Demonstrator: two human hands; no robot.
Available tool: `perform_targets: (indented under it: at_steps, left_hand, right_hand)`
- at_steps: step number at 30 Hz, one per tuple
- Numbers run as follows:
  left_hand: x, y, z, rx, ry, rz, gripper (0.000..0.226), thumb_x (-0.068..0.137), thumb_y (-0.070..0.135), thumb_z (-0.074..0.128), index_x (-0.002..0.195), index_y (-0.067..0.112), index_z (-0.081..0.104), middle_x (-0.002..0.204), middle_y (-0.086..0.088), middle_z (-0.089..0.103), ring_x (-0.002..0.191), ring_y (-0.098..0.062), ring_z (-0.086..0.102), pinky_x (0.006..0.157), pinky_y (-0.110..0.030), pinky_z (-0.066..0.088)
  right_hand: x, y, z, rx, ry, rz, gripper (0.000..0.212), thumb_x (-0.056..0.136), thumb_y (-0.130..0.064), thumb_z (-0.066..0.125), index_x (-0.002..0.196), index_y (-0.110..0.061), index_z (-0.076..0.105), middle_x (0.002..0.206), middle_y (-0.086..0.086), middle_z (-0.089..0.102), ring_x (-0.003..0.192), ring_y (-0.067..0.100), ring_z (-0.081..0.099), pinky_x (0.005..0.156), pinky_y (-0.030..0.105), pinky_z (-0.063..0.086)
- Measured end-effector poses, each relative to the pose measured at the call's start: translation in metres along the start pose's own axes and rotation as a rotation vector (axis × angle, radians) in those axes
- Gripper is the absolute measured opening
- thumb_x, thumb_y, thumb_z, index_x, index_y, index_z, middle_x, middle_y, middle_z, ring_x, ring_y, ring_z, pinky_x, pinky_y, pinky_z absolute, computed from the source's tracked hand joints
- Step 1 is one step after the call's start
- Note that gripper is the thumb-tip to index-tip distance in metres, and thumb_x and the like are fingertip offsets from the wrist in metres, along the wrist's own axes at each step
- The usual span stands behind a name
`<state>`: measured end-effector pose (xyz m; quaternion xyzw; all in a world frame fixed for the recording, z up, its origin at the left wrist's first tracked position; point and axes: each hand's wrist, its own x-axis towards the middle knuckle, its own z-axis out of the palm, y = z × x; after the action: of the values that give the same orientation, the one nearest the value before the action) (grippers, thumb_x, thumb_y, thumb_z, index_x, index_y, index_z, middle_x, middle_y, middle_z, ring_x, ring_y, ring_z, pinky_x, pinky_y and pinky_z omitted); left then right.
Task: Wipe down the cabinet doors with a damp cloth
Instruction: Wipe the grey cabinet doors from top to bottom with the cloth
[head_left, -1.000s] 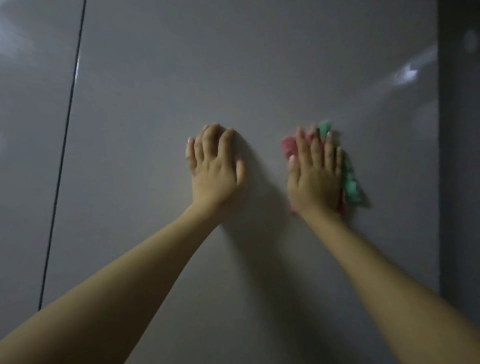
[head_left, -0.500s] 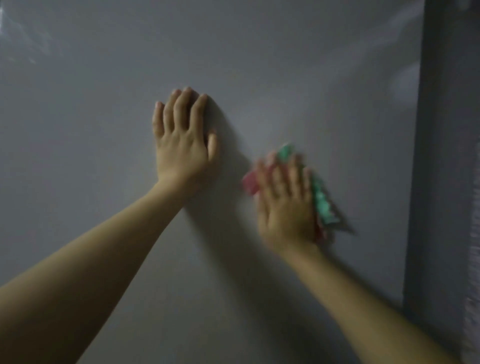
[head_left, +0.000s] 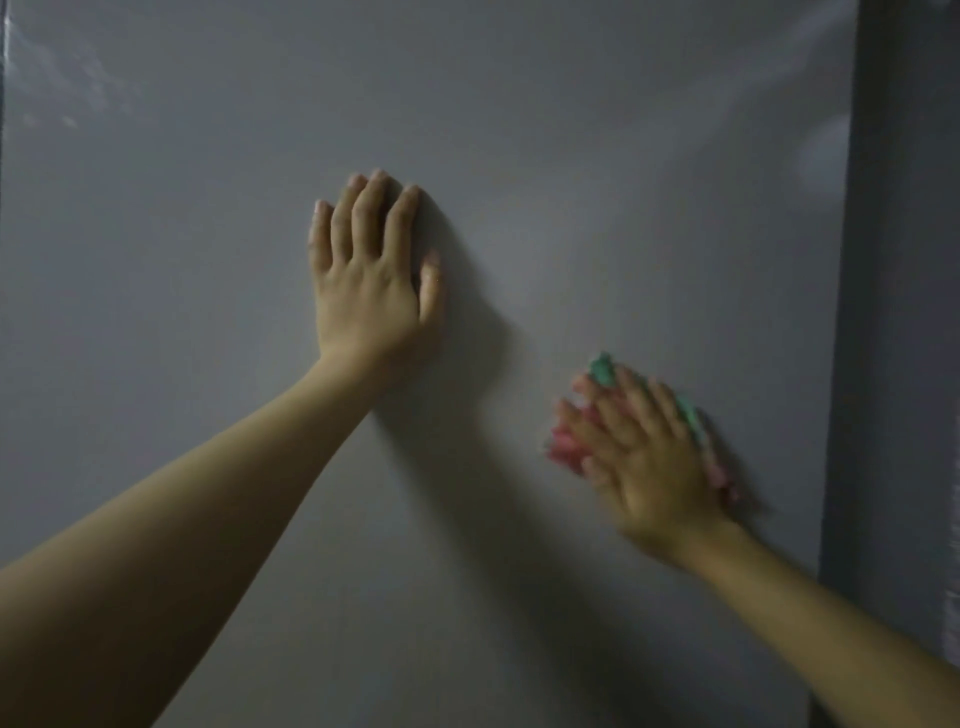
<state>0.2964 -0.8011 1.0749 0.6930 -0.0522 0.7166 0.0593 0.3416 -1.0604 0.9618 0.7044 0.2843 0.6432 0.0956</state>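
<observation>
A glossy grey cabinet door (head_left: 597, 182) fills the view. My left hand (head_left: 371, 280) lies flat on it near the middle, fingers straight and pointing up. Lower right, my right hand (head_left: 644, 457) presses a red and green cloth (head_left: 566, 447) flat against the door with straight fingers. The cloth shows at my fingertips and along both sides of the hand; most of it is hidden under the palm. The right hand is motion-blurred.
A darker grey vertical panel (head_left: 904, 312) borders the door's right edge, close to my right hand. A thin dark seam (head_left: 2, 104) runs down the far left edge. Light reflections mark the door's upper corners.
My right hand has slid the cloth down the door and a little right. My left hand stays planted in the same spot on the door. My view has shifted rightward.
</observation>
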Motion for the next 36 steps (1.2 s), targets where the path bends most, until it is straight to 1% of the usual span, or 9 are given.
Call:
perform_targets:
  at_steps: [6, 10, 13, 19, 25, 27, 31, 33, 36]
  left_hand:
    - [0.001, 0.0, 0.0, -0.007, -0.018, -0.019, 0.061, 0.09, 0.04, 0.031, 0.143, 0.01, 0.037, 0.151, -0.016, 0.031, 0.144, -0.032, 0.018, 0.118, -0.042, -0.001]
    - [-0.001, 0.001, -0.001, -0.011, -0.022, -0.016, 0.059, 0.092, 0.038, 0.031, 0.143, 0.01, 0.036, 0.151, -0.016, 0.03, 0.144, -0.032, 0.018, 0.119, -0.044, 0.001]
    - [-0.001, 0.001, -0.002, -0.012, -0.031, -0.02, 0.06, 0.091, 0.038, 0.031, 0.144, 0.01, 0.036, 0.152, -0.016, 0.03, 0.144, -0.032, 0.018, 0.119, -0.044, 0.0]
    - [-0.001, 0.004, -0.003, -0.001, -0.037, -0.029, 0.06, 0.091, 0.038, 0.031, 0.145, 0.011, 0.034, 0.152, -0.015, 0.028, 0.145, -0.031, 0.015, 0.119, -0.044, -0.001]
    - [-0.002, 0.001, -0.003, -0.001, -0.044, -0.025, 0.06, 0.092, 0.039, 0.027, 0.145, 0.011, 0.035, 0.152, -0.015, 0.03, 0.145, -0.031, 0.017, 0.119, -0.043, 0.0]
    - [-0.001, 0.002, -0.002, -0.002, -0.036, -0.018, 0.06, 0.092, 0.039, 0.028, 0.144, 0.01, 0.037, 0.152, -0.015, 0.031, 0.144, -0.032, 0.019, 0.119, -0.043, 0.001]
    - [0.001, 0.001, 0.001, 0.005, -0.011, -0.018, 0.06, 0.092, 0.039, 0.029, 0.144, 0.011, 0.037, 0.152, -0.015, 0.031, 0.145, -0.031, 0.018, 0.119, -0.043, 0.001]
    - [0.0, 0.0, 0.001, 0.002, -0.016, -0.016, 0.059, 0.093, 0.04, 0.029, 0.145, 0.012, 0.036, 0.153, -0.014, 0.03, 0.145, -0.03, 0.017, 0.119, -0.042, 0.0]
    - [0.001, -0.002, -0.001, 0.001, -0.029, -0.015, 0.059, 0.094, 0.039, 0.027, 0.145, 0.013, 0.035, 0.154, -0.012, 0.028, 0.146, -0.029, 0.016, 0.119, -0.041, 0.0]
  right_hand:
    - [0.017, 0.041, 0.0, -0.033, 0.169, 0.84, 0.054, 0.098, -0.034, 0.026, 0.147, -0.014, 0.034, 0.151, 0.014, 0.036, 0.139, 0.041, 0.028, 0.113, 0.053, 0.02]
    - [-0.023, -0.026, 0.009, -0.005, 0.059, 0.492, 0.052, 0.1, -0.038, 0.022, 0.148, -0.019, 0.029, 0.153, 0.006, 0.029, 0.14, 0.039, 0.026, 0.115, 0.05, 0.015]
    - [-0.049, 0.005, 0.0, -0.01, -0.018, 0.3, 0.053, 0.098, -0.038, 0.026, 0.149, -0.027, 0.023, 0.152, 0.001, 0.028, 0.141, 0.035, 0.023, 0.116, 0.047, 0.011]
    - [0.005, 0.014, 0.002, -0.024, 0.172, 0.905, 0.053, 0.098, -0.035, 0.026, 0.147, -0.014, 0.035, 0.15, 0.015, 0.037, 0.139, 0.043, 0.028, 0.114, 0.055, 0.019]
    - [-0.021, -0.054, 0.002, 0.064, -0.031, 0.054, 0.049, 0.101, -0.038, 0.023, 0.147, -0.024, 0.029, 0.15, 0.002, 0.032, 0.141, 0.035, 0.023, 0.117, 0.047, 0.01]
    - [-0.01, -0.027, 0.003, 0.014, 0.002, 0.102, 0.05, 0.1, -0.037, 0.023, 0.149, -0.024, 0.026, 0.149, 0.005, 0.033, 0.139, 0.035, 0.025, 0.116, 0.045, 0.01]
    - [0.05, -0.046, 0.004, 0.0, 0.188, 0.718, 0.053, 0.098, -0.036, 0.028, 0.148, -0.018, 0.032, 0.152, 0.01, 0.035, 0.14, 0.039, 0.028, 0.114, 0.051, 0.02]
    - [0.054, -0.084, 0.008, 0.054, 0.154, 0.582, 0.052, 0.098, -0.037, 0.029, 0.147, -0.018, 0.032, 0.153, 0.007, 0.03, 0.141, 0.04, 0.026, 0.115, 0.051, 0.016]
    - [0.018, -0.091, 0.013, 0.104, 0.036, 0.051, 0.047, 0.1, -0.037, 0.03, 0.143, -0.022, 0.042, 0.151, 0.001, 0.028, 0.14, 0.036, 0.026, 0.116, 0.051, 0.014]
